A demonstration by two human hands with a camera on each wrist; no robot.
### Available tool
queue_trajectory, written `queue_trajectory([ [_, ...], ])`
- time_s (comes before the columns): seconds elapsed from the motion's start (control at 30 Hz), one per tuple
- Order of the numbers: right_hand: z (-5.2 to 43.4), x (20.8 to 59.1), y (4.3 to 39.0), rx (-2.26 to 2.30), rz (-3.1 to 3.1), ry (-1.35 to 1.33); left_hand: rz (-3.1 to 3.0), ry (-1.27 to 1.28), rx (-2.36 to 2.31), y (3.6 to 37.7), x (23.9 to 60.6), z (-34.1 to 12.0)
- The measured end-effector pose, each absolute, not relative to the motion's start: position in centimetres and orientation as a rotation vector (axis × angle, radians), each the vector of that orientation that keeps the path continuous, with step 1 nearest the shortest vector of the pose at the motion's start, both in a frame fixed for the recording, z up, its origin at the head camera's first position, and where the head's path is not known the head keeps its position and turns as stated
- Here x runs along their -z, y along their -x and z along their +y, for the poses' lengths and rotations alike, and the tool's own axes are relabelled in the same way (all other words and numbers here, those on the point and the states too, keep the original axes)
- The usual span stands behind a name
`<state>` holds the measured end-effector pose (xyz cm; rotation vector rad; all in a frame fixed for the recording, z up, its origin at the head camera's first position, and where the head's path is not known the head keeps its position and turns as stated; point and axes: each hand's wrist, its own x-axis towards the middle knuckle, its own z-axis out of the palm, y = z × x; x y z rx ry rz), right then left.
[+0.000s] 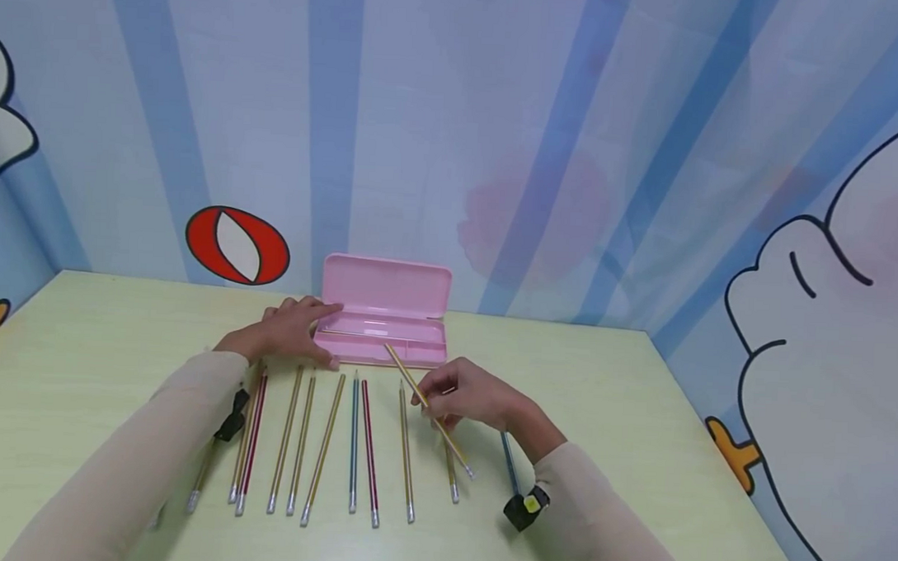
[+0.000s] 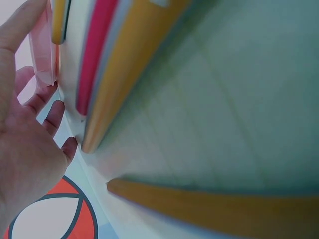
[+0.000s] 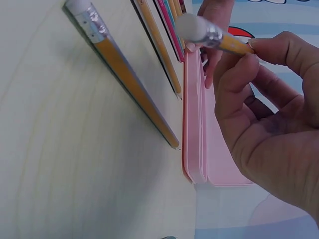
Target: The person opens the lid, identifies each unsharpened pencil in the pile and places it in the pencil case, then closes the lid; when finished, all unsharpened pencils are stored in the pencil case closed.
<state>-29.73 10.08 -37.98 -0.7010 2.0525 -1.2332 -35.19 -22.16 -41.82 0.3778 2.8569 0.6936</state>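
Your right hand [image 1: 466, 394] pinches a gold pencil [image 1: 428, 412] mid-shaft, just in front of the pink case [image 1: 384, 311]. The pencil's tip angles up over the case's front edge; its eraser end trails back toward you. Grip is clenched on the shaft, thumb and fingers curled round it.

Handling, my read: the pencil is light, stiff and thin, and its lacquered shaft will likely roll or slip if pinched loosely. The point is fragile. A mid-shaft hold looks right; nearer the eraser it would swing.

A row of pencils [image 1: 317, 441] lies on the surface [image 1: 82, 358] in front of the case, running left of your right hand. Spacing is tight, so a low sweep could knock them. A blue pencil [image 1: 509, 464] lies under your right wrist.

Your left hand [image 1: 287, 331] rests on the case's left end, fingers straight, bracing it, not gripping.

The case stands open, lid upright at the back, tray shallow. There is open room to its right. The wall is close behind the case.
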Motion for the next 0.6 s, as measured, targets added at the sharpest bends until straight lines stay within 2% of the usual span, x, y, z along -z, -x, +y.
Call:
queue_trajectory([
  [0.6, 9.8, 37.7, 31.9, 1.187, 2.065, 0.867, 2.856, -0.363, -0.706, 34.8, 41.9, -22.5],
])
